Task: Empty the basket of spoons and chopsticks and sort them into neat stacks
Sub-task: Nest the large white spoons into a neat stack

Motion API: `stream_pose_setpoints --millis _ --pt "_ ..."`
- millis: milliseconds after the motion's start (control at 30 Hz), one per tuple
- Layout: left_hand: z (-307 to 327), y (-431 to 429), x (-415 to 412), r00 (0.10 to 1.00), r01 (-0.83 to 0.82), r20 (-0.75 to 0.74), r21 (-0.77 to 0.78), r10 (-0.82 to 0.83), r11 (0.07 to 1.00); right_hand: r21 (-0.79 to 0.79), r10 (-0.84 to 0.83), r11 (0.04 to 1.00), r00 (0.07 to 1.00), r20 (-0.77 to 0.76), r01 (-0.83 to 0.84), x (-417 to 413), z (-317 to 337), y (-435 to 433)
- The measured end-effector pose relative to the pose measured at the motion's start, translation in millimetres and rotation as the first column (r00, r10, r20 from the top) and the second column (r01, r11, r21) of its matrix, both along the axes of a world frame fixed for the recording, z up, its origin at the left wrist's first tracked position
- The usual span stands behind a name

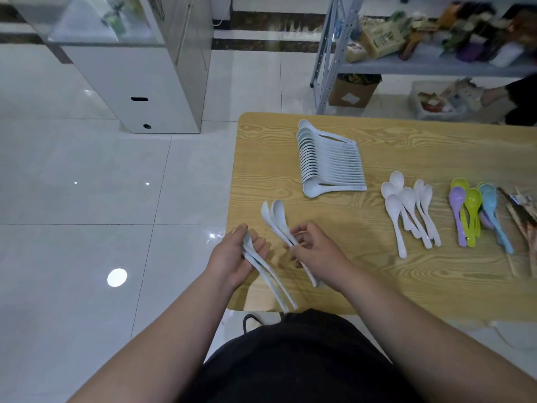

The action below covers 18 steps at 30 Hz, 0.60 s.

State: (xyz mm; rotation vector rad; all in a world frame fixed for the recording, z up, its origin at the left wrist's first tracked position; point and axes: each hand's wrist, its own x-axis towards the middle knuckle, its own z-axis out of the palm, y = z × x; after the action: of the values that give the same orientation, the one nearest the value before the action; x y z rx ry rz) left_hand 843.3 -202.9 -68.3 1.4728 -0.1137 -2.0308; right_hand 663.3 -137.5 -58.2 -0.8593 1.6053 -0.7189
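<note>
My left hand [236, 255] grips a few pale blue spoons [274, 286] at the table's near left corner, their handles pointing back toward me. My right hand [315, 253] holds two more pale blue spoons [274, 216], bowls pointing away. A long neat row of nested pale blue spoons [328, 161] lies further back on the wooden table [377, 286]. To the right lie several white spoons [409, 210], then coloured spoons [476, 213] in purple, green and blue. Chopsticks [523, 225] lie at the right edge. No basket is in view.
The table's left edge borders a glossy tiled floor. A white cabinet [139, 82] stands at the back left. A metal shelf [421, 53] with clutter and a cardboard box [354, 91] stands behind the table, where another person's arm [505, 94] reaches in.
</note>
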Motion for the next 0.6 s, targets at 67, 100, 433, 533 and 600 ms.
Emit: stream_pose_setpoints --millis 67,100,433,533,600 --pt "2.9 3.7 -2.6 0.998 0.009 -0.067 -0.018 -0.010 1.000 0.004 0.103 0.995 0.995 0.008 -0.103 4.8 12.6 7.4" --pt "5.1 4.9 -4.1 0.995 0.003 -0.101 -0.023 -0.006 1.000 0.012 0.159 0.987 0.987 -0.017 -0.158 6.2 17.2 11.3" --pt "32.4 19.3 -24.7 0.985 0.084 -0.133 -0.154 -0.105 0.984 -0.025 0.192 0.980 0.974 -0.121 -0.196 -2.8 49.7 42.5" --pt "35.4 21.0 -28.0 0.987 0.123 -0.072 -0.245 -0.145 0.962 -0.056 0.162 0.985 0.985 -0.062 -0.165 -6.7 50.0 46.4" --pt "38.0 21.3 -29.5 0.989 0.108 -0.064 -0.280 -0.131 0.954 -0.069 0.123 0.990 0.992 -0.011 -0.124 -11.3 49.0 46.3"
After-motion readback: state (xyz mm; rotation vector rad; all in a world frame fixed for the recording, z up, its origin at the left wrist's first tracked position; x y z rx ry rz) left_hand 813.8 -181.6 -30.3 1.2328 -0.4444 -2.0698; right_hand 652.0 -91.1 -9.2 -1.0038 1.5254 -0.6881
